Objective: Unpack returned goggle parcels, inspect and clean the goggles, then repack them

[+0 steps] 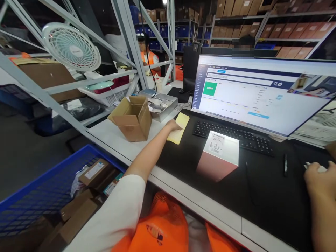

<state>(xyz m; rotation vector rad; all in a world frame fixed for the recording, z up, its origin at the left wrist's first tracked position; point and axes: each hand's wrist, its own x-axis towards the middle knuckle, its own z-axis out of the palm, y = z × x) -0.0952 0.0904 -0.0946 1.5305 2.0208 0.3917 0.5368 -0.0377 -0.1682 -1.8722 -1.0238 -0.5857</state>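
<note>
On the left of the black desk mat, my left hand (173, 125) grips a flat yellow paper piece (181, 121), with the fingers closed over its edge. At the far right, my right hand (319, 176) is wrapped over a white computer mouse (320, 169), mostly covered by the palm. Between my hands stands a box (219, 157) with a white top, a printed label and pinkish sides. Beside my left forearm, an open brown cardboard box (133, 120) shows its raised flaps.
Behind the labelled box are a black keyboard (233, 136) and a lit monitor (252, 92). A pen (285, 165) lies on the mat. A grey tray (164, 106) holds small items. Below left, a blue basket (52, 178) contains several cartons. A fan (72, 47) hangs on the metal frame.
</note>
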